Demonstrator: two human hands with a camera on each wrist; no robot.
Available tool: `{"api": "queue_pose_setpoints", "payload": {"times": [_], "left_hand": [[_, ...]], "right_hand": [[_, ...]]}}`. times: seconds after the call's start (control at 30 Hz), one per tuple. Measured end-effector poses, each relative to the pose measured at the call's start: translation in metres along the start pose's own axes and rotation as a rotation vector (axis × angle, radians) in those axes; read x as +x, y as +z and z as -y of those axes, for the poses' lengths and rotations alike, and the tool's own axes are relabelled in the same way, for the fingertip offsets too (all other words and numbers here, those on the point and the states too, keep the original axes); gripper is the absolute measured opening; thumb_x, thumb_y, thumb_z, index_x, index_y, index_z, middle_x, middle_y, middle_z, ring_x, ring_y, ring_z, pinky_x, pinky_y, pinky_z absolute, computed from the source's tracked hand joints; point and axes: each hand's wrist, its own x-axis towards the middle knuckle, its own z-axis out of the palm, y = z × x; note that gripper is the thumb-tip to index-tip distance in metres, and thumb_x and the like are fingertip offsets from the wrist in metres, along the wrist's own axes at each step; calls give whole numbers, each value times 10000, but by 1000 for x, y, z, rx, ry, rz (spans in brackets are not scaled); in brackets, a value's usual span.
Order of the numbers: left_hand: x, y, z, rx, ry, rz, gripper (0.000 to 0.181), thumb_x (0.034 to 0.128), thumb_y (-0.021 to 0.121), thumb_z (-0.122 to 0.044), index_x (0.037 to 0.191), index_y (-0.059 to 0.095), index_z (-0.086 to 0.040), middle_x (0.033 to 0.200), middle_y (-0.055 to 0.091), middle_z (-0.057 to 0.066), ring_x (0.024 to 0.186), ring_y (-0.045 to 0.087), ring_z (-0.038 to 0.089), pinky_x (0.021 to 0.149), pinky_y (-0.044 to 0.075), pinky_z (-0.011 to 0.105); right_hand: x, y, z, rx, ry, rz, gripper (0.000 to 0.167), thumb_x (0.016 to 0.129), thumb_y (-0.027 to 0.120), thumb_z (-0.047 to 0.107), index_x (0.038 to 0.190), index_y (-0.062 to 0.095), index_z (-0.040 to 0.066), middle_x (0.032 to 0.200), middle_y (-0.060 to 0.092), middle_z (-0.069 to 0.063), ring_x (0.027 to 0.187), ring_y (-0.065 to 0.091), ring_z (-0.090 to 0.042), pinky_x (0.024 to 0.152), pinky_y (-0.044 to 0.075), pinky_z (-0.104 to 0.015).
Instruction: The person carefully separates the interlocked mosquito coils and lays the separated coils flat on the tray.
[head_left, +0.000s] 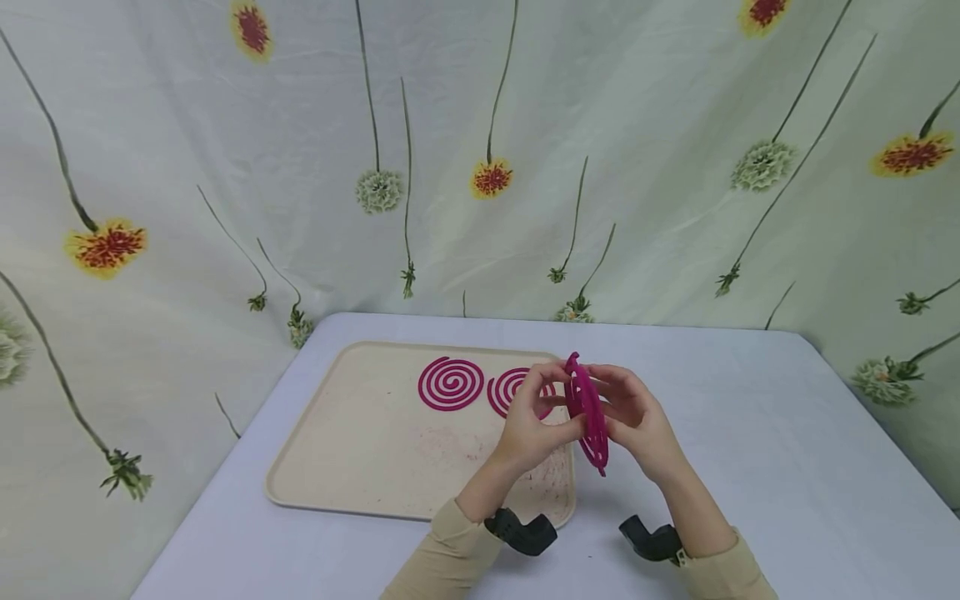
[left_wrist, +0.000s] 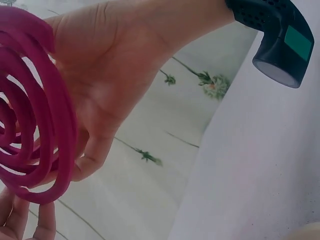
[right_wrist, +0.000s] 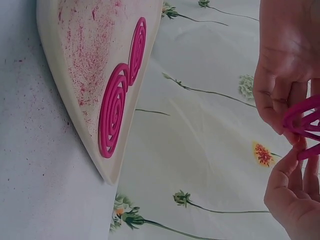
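Both hands hold a magenta mosquito coil (head_left: 587,412) on edge above the tray's right side. My left hand (head_left: 528,425) pinches it from the left, thumb on its near side. From the right, my right hand (head_left: 637,421) grips it with thumb and fingers. In the left wrist view the held coil (left_wrist: 47,125) shows its rings overlapping in depth; I cannot tell if it is one coil or two nested. Two more coils lie flat on the tray: one coil (head_left: 451,384) fully visible, another coil (head_left: 501,392) partly hidden behind my left hand.
The beige tray (head_left: 337,450) lies on a white-covered table (head_left: 750,450). Magenta crumbs (right_wrist: 87,65) dust the tray and the cloth beside it. A floral curtain (head_left: 450,250) hangs behind the table. Each wrist carries a black camera (head_left: 521,533).
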Motion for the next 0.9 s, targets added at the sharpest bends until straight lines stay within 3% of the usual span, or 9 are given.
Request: {"api": "queue_pose_setpoints", "payload": {"times": [0.2, 0.37, 0.7, 0.9], "left_hand": [[-1, 0, 0, 39, -43, 6, 441, 760, 708, 19, 1104, 433, 9, 1193, 475, 159, 1119, 437, 241, 903, 485, 416], [0, -2, -1, 38, -67, 46, 452, 765, 703, -11, 1105, 405, 3, 1154, 464, 162, 1104, 454, 225, 889, 494, 378], [0, -5, -2, 53, -76, 83, 463, 763, 696, -46, 1117, 399, -14, 1171, 451, 114, 1103, 446, 195, 868, 489, 365], [0, -4, -3, -28, -63, 114, 580, 756, 717, -83, 1196, 345, -11, 1175, 434, 109, 1103, 428, 195, 889, 484, 402]], "right_hand": [[1, -3, -2, 83, -25, 86, 537, 869, 649, 145, 1342, 425, 26, 1293, 514, -17, 1176, 493, -176, 896, 492, -298], [2, -6, -2, 161, -25, 164, 539, 886, 632, 170, 1376, 421, 97, 1310, 499, -33, 1172, 495, -193, 870, 511, -326], [1, -10, -2, 120, -25, 194, 537, 868, 626, 109, 1373, 441, 99, 1303, 510, -20, 1155, 499, -183, 866, 511, -318], [1, -12, -4, 159, -42, 262, 550, 887, 627, 205, 1391, 424, 122, 1330, 492, -16, 1160, 503, -198, 868, 512, -339]]}}
